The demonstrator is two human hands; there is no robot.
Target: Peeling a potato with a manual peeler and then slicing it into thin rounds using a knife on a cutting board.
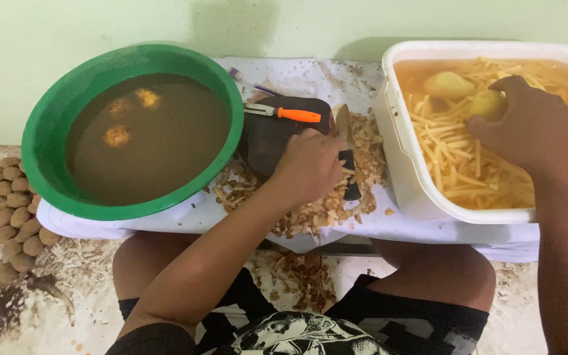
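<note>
1. Left hand (310,167) sits mid-desk on a heap of peelings (310,210), fingers curled shut around a knife (344,148) with a black handle, blade pointing to the far side.
2. Right hand (527,125) is inside the white tub (402,164) on the right, fingers closed on a peeled potato (486,102) sitting among the cut fries (461,164).
3. An orange-handled peeler (290,114) lies far of the left hand.
4. Green bowl (41,171) of murky water sits left, and unpeeled potatoes (8,223) are piled on the floor beside it.
</note>
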